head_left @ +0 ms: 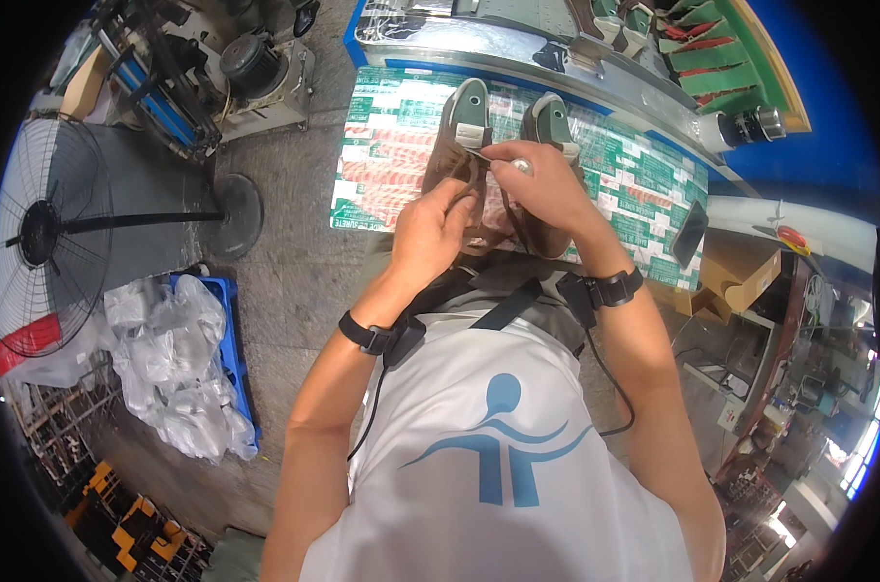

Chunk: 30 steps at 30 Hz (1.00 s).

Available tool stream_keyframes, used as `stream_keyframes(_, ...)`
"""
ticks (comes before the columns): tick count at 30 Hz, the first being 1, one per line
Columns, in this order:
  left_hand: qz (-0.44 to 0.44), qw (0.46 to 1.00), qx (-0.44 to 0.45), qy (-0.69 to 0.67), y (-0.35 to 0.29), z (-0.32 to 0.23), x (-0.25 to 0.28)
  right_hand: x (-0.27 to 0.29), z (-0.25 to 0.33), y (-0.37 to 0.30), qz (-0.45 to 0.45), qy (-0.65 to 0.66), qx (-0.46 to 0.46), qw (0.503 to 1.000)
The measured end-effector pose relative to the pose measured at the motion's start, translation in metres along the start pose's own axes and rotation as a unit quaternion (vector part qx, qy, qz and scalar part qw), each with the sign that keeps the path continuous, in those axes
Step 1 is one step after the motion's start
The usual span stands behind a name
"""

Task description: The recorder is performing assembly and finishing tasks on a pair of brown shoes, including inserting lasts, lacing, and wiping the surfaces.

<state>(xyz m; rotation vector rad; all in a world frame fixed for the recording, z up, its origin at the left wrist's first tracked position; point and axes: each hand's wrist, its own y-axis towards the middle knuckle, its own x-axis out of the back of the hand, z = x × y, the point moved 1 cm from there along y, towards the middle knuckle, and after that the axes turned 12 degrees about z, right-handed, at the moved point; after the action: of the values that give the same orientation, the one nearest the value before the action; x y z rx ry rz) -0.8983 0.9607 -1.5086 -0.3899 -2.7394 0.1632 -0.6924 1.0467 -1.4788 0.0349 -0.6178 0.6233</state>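
Note:
Two brown shoes with grey-green ends lie side by side in front of me, the left shoe (444, 155) and the right shoe (547, 121). Each has a pale patch. My left hand (423, 235) is closed at the near part of the left shoe, thumb and fingers pinching its brown shoelace (467, 175). My right hand (554, 189) reaches across the right shoe, gripping a thin pointed tool with a round, pale knob (523, 166). The tool's tip meets the left shoe beside the pale patch. Fingers hide part of the lacing.
The shoes rest on a table (372, 209) covered in green, white and red printed tape. Behind it runs a conveyor (498, 41) carrying more shoes. A dark flat object (690, 235) lies at the table's right end. Left stand a fan (40, 233) and a blue crate (236, 378) of plastic bags.

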Motion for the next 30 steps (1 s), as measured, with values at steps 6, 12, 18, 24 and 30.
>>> stream_keyframes(6, 0.095, 0.994, -0.027, 0.042, 0.001, 0.000, -0.004, -0.026, -0.017, 0.005, -0.012, 0.463, -0.124, 0.878)
stream_keyframes(12, -0.092, 0.996, 0.011, -0.004, 0.020, 0.006, 0.022, -0.026, -0.032, -0.016, -0.007, 0.455, -0.097, 0.885)
stream_keyframes(18, 0.000, 0.968, -0.195, 0.160, 0.072, 0.008, 0.040, -0.009, -0.009, -0.022, 0.027, 0.251, -0.037, 0.967)
stream_keyframes(24, 0.054, 0.943, -0.167, 0.282, 0.088, 0.008, 0.051, 0.001, -0.003, -0.042, -0.034, 0.159, -0.047, 0.986)
stream_keyframes(30, 0.107, 0.930, -0.160, 0.313, 0.101, 0.002, 0.064, -0.017, 0.007, -0.036, -0.105, -0.030, -0.012, 0.994)
